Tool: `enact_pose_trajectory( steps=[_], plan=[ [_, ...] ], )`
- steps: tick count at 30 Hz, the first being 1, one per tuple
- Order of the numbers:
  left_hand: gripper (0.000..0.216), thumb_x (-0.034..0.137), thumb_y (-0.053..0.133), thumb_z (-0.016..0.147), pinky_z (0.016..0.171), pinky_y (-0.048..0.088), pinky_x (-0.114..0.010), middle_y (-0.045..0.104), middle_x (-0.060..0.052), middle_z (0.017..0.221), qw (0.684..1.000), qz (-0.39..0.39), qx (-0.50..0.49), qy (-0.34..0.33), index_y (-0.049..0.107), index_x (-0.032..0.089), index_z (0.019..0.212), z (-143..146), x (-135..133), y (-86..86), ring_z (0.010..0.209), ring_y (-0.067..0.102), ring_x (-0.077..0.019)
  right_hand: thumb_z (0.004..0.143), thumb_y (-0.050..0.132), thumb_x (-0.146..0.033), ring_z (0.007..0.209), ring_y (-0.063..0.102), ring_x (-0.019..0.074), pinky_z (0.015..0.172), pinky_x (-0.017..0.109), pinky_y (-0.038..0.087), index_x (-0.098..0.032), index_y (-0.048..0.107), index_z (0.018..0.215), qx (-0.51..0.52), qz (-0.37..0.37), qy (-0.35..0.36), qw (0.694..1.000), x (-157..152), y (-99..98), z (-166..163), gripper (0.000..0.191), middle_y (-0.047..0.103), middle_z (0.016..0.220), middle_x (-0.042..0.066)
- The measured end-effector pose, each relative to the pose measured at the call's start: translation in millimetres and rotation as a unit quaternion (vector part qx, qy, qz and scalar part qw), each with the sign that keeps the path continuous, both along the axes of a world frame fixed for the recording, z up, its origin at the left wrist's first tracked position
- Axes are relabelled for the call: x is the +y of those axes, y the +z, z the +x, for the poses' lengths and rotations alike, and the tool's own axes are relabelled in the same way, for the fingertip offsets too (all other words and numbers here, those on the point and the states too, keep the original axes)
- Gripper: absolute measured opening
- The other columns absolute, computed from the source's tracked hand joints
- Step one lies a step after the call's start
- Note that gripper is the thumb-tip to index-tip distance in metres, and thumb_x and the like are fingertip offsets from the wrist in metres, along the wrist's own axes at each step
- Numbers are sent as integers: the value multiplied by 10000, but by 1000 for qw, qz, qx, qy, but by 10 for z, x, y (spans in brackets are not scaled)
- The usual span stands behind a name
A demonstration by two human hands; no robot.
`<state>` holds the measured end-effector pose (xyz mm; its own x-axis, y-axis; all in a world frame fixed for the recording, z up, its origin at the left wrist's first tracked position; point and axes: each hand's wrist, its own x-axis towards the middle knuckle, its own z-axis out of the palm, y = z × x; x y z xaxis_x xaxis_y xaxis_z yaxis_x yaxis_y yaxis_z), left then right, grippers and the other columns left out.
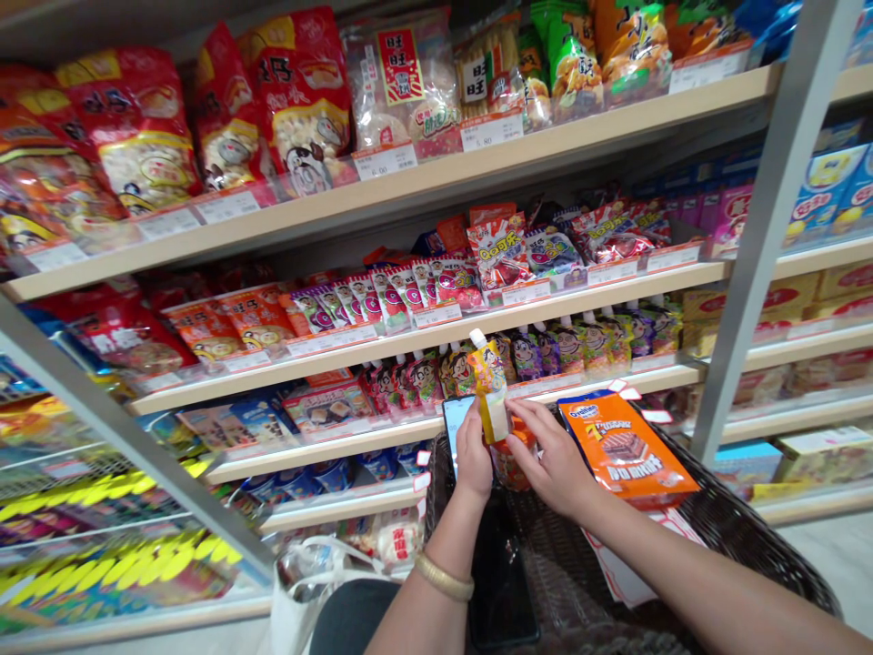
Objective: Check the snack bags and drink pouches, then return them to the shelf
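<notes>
My left hand (pixel 473 458) is closed round a phone (pixel 454 420), its screen showing above the fingers, and its thumb rests against a yellow spouted jelly pouch (pixel 489 387). My right hand (pixel 551 458) pinches the lower part of that same pouch from the right. The pouch stands upright over a dark wicker basket (pixel 737 532). In the basket lie an orange Ovaltine snack bag (pixel 624 448) and an orange packet (pixel 508 464) under my hands. A bangle circles my left wrist.
Wooden shop shelves (pixel 436 186) packed with snack bags, pouches and price tags fill the view. Grey metal uprights (pixel 770 218) frame the bay. Similar pouches (pixel 546 350) hang on the shelf behind my hands. A white plastic bag (pixel 306 582) hangs at the lower left.
</notes>
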<state>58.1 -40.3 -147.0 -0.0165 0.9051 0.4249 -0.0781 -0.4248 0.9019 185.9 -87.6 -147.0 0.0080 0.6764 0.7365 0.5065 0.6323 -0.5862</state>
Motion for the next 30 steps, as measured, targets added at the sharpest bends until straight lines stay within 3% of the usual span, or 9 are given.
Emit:
enact_pose_trajectory(
  steps=[3,7,11,18,25,30],
  plan=[
    [405,357,500,882,1154,342,-406,594,-106,1374,998,38,40,-10,647,183,1216,30,-54,79,1329,493,-258,924,528,-319,1204,577,277,1045,469,467,-237,543,1337,26,-18,4,999,38,-5,22,422,609,1284,120],
    [559,239,580,809,1179,314,-404,512,-128,1433,994,70,90,7,532,172,1362,66,-88,88,1376,434,-258,911,560,-382,1169,611,278,1032,469,472,-214,583,1267,79,-57,23,995,104,-6,41,395,656,1240,124],
    [564,180,579,807,1113,420,-398,494,-123,1407,987,101,121,21,515,209,1367,97,-122,79,1357,444,-251,907,559,-396,1022,677,239,928,392,533,-209,581,1192,146,-116,64,980,162,-12,40,341,694,1141,104],
    [671,222,690,743,948,562,-359,412,-128,1439,992,54,107,46,473,241,1378,142,-160,101,1381,409,-291,953,394,-400,784,648,218,774,346,515,-195,589,946,149,-130,12,980,174,31,89,283,697,878,72],
    [762,218,705,717,993,531,-377,455,-148,1453,999,-13,41,-19,388,213,1409,176,-144,108,1312,512,-280,942,396,-370,682,595,190,669,295,488,-208,561,833,172,-112,13,979,168,58,100,256,651,744,31],
    [662,227,738,713,1054,468,-399,590,-121,1308,996,31,80,10,479,198,1320,164,-117,65,1225,575,-256,901,430,-225,867,641,212,797,343,515,-196,599,968,146,-57,-12,988,169,45,114,184,683,915,64]
  ],
)
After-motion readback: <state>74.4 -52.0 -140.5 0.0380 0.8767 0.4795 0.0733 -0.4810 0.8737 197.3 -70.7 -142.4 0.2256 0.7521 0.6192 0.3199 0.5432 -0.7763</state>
